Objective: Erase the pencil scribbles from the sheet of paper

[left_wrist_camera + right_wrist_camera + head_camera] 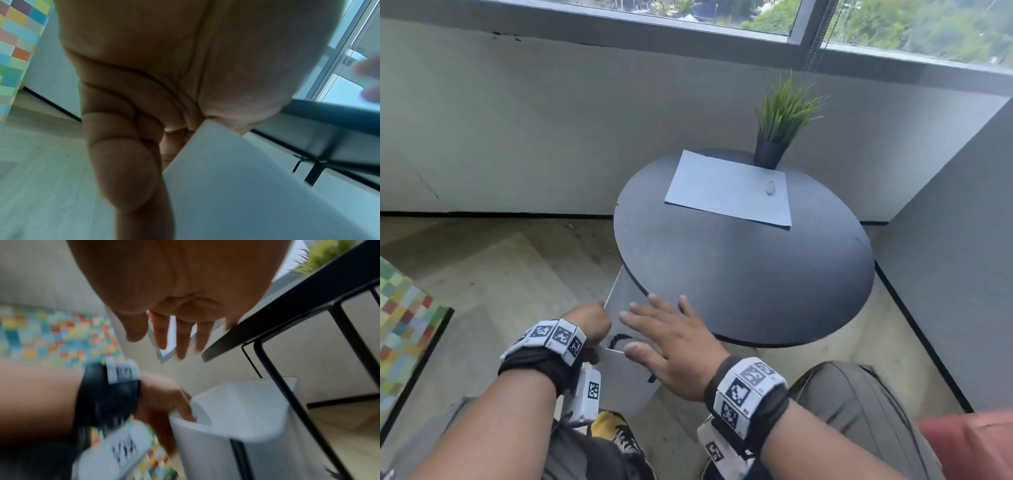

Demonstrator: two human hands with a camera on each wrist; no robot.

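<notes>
A: While the person sits at the round dark grey bench [739, 274], where's the paper with the scribbles?

B: Off the bench, below its near edge. White sheet of paper [625, 377], curved, black scribble mark [619, 339] on the upper face. One edge runs under the bench's near-left rim.

A: Left hand [589, 323]?

B: Clenched on the sheet's left edge. Left wrist view: fingers [123, 170] curled, the sheet [257, 186] pinched against the palm.

A: Right hand [671, 342]?

B: Released, fingers spread and straight, palm down over the sheet. Fingertips reach the bench's near rim; contact with the paper, can't tell. The right wrist view is blurred but shows the spread fingers [180, 337] beside the bench edge [267, 308] and the curled sheet [236, 418] below.

A: Anything else on the bench?

B: A second pale flat sheet [729, 188] at the far side, with a small oval whitish object [771, 187] lying on it near its right edge, too small to name. A green grass-like plant in a black pot [774, 137] at the far edge, just behind that sheet.

A: Surroundings?

B: Both wrists wear black straps with black-and-white marker blocks [558, 335]. Wood-look floor [500, 267], multicoloured checkered panel [400, 329] at left, window [722, 17] above a grey wall.
</notes>
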